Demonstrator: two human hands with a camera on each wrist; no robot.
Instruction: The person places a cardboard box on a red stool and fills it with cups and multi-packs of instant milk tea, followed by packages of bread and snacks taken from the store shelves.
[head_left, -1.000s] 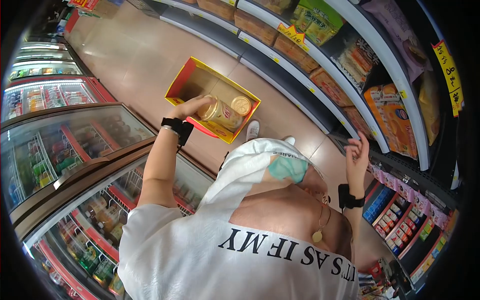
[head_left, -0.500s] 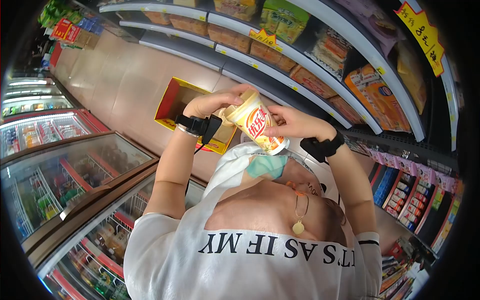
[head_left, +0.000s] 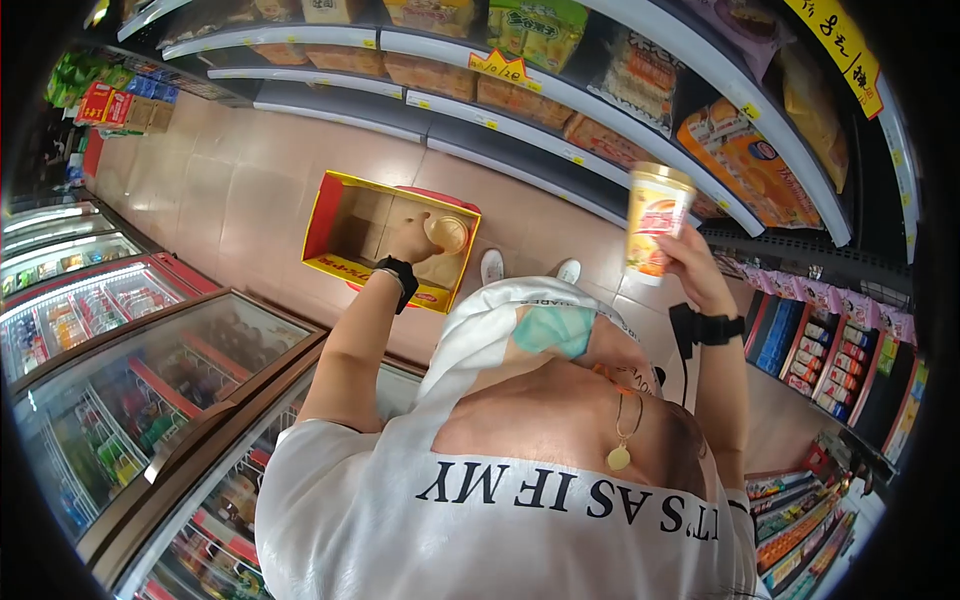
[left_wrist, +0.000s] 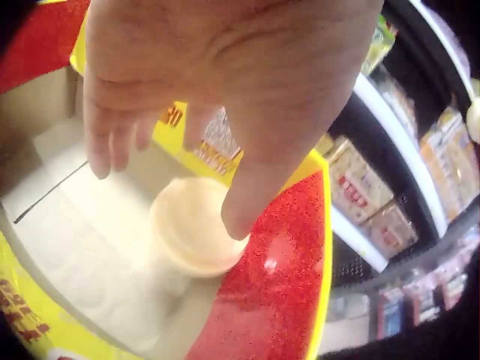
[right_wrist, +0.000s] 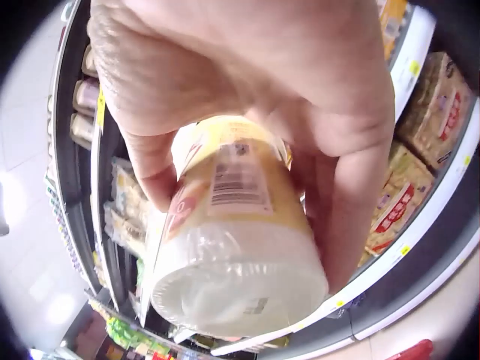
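My right hand point(head_left: 690, 270) grips a paper drink cup point(head_left: 657, 215) with a gold lid and a yellow and white printed side, held upright on the right. In the right wrist view the cup's barcode and pale base point(right_wrist: 240, 292) face the camera, thumb and fingers on opposite sides. My left hand point(head_left: 410, 240) reaches down into a yellow and red cardboard box point(head_left: 335, 183). Inside stands a second cup point(left_wrist: 191, 225) with a pale lid, at one end. My left fingers are spread above it, the thumb point(left_wrist: 244, 202) right at the lid's rim.
Shelves of packaged bread point(head_left: 430, 75) curve along the far side and right. A glass-doored drinks fridge point(head_left: 170, 390) stands at the left. Both shoes point(head_left: 492, 266) are on the tiled floor point(head_left: 240, 170) beside the box.
Earlier my left hand lifted a cup from the box, and both hands held it. Now the right hand has it farther right, and the left hand is back in the box by the other cup.
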